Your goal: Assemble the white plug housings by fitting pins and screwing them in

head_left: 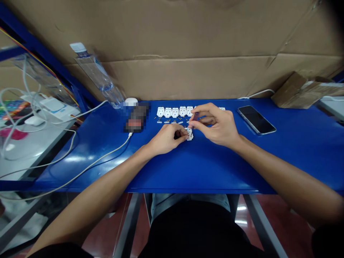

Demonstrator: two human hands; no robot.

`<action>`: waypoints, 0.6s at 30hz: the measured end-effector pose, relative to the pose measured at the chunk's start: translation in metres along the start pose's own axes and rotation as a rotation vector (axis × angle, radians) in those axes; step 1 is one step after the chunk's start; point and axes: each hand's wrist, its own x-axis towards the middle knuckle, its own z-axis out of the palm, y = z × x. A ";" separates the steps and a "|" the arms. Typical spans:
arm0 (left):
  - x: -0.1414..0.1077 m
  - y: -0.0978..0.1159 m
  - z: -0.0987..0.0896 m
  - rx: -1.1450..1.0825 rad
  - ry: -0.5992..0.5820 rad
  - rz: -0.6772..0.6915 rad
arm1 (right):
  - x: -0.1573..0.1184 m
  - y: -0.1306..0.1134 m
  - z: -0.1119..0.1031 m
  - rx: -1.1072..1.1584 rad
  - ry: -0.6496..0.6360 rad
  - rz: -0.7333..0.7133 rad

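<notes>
— While two bare hands meet over a blue painted steel bench, what lies left of the row of white plastic housings?

— Far left of the row, a flat white device sits among loops of white cable. Nearer the row, a clear plastic bottle lies tilted against a ribbed cardboard sheet, with what looks like water in its lower end. Just left of the row are a rounded white object and a dark object, the latter too blurred to identify.

— And at the row itself?

— Square-shouldered housings stand side by side, with small brass pins scattered just in front.

— The hands?

— Just in front of the row, the left hand is curled closed around a white housing, fingers wrapped on its edge. The right hand, over the row's right end, pinches a slim dark tool between thumb and forefinger, its tip close to that housing.

— Further right?

— Right of the row, a black smartphone lies face up, and beyond it sits a brown cardboard parcel.
</notes>
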 end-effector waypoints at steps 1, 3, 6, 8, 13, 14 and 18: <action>0.000 0.000 0.000 0.001 -0.001 -0.001 | 0.000 0.000 0.001 -0.035 0.018 -0.021; 0.000 -0.001 0.000 0.005 0.001 0.001 | 0.001 0.001 0.001 -0.079 0.016 -0.060; -0.001 -0.002 0.000 0.027 0.008 0.023 | 0.001 0.005 0.001 -0.025 -0.068 -0.072; -0.002 -0.002 -0.001 0.054 0.020 0.044 | 0.001 0.009 0.000 0.071 -0.153 -0.050; -0.003 -0.004 -0.006 0.097 0.010 0.074 | 0.001 0.011 -0.002 0.154 -0.235 -0.043; -0.003 -0.004 -0.007 0.094 0.004 0.078 | 0.002 0.011 -0.002 0.154 -0.237 -0.044; -0.001 -0.005 -0.009 0.087 -0.017 0.083 | 0.004 0.008 -0.003 0.157 -0.250 -0.017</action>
